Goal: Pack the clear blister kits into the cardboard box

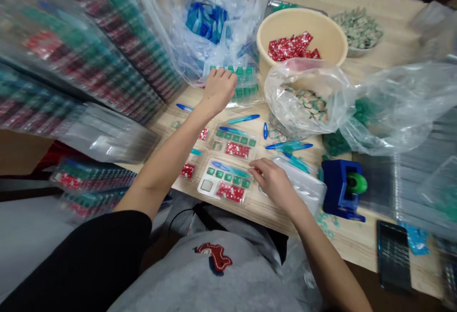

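My left hand (218,89) reaches far across the table, its fingers curled down on a clear tray of green pieces (246,82) by a big plastic bag. My right hand (272,180) rests near the table's front edge, fingers bent and touching the right end of a clear blister tray (224,181) that holds green squares, a blue pen and a red packet. A second filled tray (233,142) lies just behind it. A stack of clear lids (303,184) lies under my right wrist.
A cream bowl (330,28) holds red packets. Clear bags (307,97) hold patterned pieces and blue pieces (206,19). Loose blue pens (289,146) lie mid-table. A blue tape dispenser (342,189) and a dark phone (392,257) sit right. Stacked packed trays (93,45) rise at left.
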### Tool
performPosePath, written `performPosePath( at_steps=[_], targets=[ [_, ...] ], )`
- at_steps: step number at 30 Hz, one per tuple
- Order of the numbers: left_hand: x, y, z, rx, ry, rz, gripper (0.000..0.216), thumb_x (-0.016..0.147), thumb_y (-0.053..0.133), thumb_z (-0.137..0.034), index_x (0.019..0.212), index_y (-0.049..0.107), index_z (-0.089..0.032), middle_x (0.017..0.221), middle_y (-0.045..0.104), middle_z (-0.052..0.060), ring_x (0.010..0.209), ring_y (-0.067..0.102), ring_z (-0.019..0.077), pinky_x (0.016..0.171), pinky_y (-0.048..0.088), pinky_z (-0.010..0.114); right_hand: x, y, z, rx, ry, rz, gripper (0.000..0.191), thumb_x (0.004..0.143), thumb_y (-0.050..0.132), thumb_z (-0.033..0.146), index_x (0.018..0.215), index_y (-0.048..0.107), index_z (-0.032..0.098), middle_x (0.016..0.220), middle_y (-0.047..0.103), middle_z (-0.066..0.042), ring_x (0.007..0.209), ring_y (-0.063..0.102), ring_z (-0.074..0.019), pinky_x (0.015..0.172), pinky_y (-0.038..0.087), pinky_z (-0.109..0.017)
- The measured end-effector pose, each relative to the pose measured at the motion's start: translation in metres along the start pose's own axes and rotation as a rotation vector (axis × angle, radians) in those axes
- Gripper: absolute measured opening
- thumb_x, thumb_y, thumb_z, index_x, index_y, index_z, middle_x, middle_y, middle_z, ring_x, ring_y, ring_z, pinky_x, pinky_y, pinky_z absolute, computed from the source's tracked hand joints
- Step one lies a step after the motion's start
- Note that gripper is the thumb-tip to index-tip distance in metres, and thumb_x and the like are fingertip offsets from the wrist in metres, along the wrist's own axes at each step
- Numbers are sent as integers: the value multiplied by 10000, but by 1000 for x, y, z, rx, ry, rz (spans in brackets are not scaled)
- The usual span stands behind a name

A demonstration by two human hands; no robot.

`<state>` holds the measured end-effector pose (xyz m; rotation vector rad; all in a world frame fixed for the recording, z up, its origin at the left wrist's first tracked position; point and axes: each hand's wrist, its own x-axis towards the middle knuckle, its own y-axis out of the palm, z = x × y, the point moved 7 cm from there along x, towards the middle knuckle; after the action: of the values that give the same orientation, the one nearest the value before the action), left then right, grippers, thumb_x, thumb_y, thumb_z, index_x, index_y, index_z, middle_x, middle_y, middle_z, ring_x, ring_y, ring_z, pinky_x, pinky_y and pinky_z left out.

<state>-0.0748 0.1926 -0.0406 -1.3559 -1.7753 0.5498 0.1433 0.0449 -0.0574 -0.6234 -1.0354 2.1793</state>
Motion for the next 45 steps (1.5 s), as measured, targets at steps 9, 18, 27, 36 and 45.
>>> performPosePath(
  at_steps=[9, 18, 27, 36, 45],
  targets=[
    [-97, -110, -17, -784, -44, -580, 272, 836, 652, -267, 882, 384, -248, 934, 646, -19, 867, 636, 142, 855, 522, 360, 33, -39, 9, 386, -135, -347, 283, 906, 522, 312, 1159, 592, 205, 1067, 648, -79, 848, 626, -168, 773, 530, -323],
    [-293, -76, 25, -873, -903, -682, 441, 651, 750, -453, 893, 464, -221, 756, 654, -22, 632, 626, 123, 624, 513, 253, 105, 68, 77, 530, -104, 160, 428, 867, 533, 180, 1292, 503, 144, 921, 653, -69, 839, 629, -185, 769, 514, -321],
    [-320, -78, 61, -180, -1045, -6, 289, 791, 471, -453, 656, 530, -204, 590, 568, 1, 596, 543, 175, 597, 383, 279, 118, 83, 102, -152, -166, 221, 349, 921, 492, 197, 1263, 562, 180, 1201, 569, -134, 1134, 534, -264, 920, 442, -361],
    [-245, -104, 28, 216, -711, 26, 264, 902, 431, -366, 854, 617, -186, 750, 653, 56, 705, 596, 218, 650, 396, 305, 101, 81, 107, -365, -293, 99, 308, 938, 454, 179, 1204, 607, 151, 1284, 521, -168, 1140, 485, -280, 948, 393, -402],
    [-11, 2, -20, 207, 4, 84, 234, 847, 549, -161, 1067, 626, -138, 1181, 630, 138, 1181, 498, 287, 1024, 349, 431, 67, 39, 75, -136, -271, 31, 260, 953, 430, 177, 1085, 649, 128, 1005, 647, -107, 973, 581, -203, 893, 458, -335]
  ],
)
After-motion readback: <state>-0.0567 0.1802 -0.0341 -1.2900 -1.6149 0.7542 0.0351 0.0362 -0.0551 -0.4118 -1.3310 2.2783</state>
